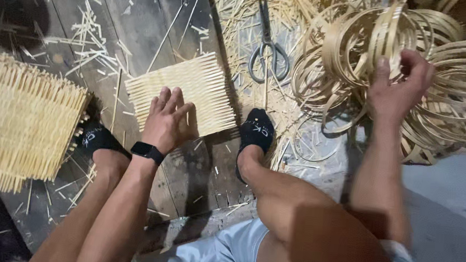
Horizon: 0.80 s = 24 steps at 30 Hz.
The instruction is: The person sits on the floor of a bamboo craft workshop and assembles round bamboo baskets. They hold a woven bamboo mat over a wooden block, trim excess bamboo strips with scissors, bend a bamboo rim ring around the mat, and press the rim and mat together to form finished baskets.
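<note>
Through the head camera I look down at my two bare hands at work over a dark plank floor [143,10]. My left hand [167,120] lies flat, fingers spread and open, palm pressed on the near edge of a small woven bamboo mat [203,85] that rests on the planks between my feet; it grips nothing, only holds the mat down. A black wristband [147,151] sits on that wrist. My right hand [397,85] reaches out to the right into a big heap of coiled bamboo hoops [456,64], and its fingers are curled shut around one or two of the thin hoop strips at the top of the pile. The hoops lie tangled together, well apart from the mat, with a few loose rings spilling onto the floor beside my right foot. A pair of metal scissors [268,51] lies on the floor between the mat and the hoop pile, blades pointing away from me, touched by neither hand. Both my feet wear black socks [256,130], one on each side of the mat. To the far left a larger stack of woven bamboo panels [20,121] sits just beside my left foot. Split bamboo slivers [91,44] lie scattered across the planks.
</note>
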Motion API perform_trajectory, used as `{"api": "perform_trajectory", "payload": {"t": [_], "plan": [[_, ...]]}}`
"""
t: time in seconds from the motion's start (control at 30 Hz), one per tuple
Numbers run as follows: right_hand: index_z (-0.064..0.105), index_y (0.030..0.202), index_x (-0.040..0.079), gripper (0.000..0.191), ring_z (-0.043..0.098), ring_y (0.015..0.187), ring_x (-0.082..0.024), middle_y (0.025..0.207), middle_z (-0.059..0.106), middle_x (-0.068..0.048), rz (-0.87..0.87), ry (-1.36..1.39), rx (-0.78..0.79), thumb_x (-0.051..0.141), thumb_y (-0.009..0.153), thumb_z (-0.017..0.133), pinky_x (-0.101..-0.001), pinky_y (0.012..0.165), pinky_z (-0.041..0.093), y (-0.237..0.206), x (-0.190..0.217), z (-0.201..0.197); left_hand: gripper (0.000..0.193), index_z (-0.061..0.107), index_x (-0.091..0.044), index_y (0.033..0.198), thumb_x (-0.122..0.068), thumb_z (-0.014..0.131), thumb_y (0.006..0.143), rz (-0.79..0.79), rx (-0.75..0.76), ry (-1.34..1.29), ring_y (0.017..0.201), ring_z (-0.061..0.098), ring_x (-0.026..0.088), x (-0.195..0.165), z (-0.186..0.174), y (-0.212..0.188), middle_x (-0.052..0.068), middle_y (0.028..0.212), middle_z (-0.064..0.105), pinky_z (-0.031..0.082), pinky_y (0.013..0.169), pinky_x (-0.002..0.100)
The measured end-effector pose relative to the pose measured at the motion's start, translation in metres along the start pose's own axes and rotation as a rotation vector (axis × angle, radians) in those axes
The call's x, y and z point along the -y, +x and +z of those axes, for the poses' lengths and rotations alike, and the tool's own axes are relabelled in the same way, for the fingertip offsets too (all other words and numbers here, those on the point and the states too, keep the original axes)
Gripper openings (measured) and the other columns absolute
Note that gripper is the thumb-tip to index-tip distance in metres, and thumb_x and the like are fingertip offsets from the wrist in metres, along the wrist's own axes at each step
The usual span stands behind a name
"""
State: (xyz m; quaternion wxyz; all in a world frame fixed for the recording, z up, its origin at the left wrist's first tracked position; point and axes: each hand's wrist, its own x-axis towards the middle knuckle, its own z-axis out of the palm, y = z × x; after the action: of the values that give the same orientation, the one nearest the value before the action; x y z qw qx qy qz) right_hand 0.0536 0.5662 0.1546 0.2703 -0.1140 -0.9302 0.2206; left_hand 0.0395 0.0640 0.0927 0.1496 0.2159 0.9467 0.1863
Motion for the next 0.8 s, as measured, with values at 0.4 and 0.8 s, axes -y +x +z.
{"api": "perform_trajectory", "payload": {"t": [0.4, 0.8], "plan": [[0.078, 0.107, 0.001, 0.009, 0.072, 0.093, -0.017, 0.098, 0.073, -0.011, -0.056, 0.149, 0.138, -0.003, 0.103, 0.07, -0.0296, 0.084, 0.06, 0.039, -0.046, -0.082, 0.07, 0.064, -0.008, 0.139, -0.033, 0.088, 0.079, -0.081, -0.287, -0.217, 0.14, 0.047, 0.043, -0.017, -0.037, -0.001, 0.024, 0.157, 0.044, 0.044, 0.113, 0.049], [0.075, 0.111, 0.0, 0.011, 0.075, 0.094, -0.021, 0.102, 0.075, -0.013, 0.068, 0.463, 0.52, 0.01, 0.106, 0.072, -0.0333, 0.083, 0.063, 0.06, 0.062, -0.14, 0.053, 0.066, -0.009, 0.138, -0.033, 0.081, 0.093, 0.092, -0.5, -0.503, 0.139, 0.056, 0.035, -0.094, -0.102, 0.016, 0.019, 0.151, 0.058, 0.048, 0.115, 0.047]]}}
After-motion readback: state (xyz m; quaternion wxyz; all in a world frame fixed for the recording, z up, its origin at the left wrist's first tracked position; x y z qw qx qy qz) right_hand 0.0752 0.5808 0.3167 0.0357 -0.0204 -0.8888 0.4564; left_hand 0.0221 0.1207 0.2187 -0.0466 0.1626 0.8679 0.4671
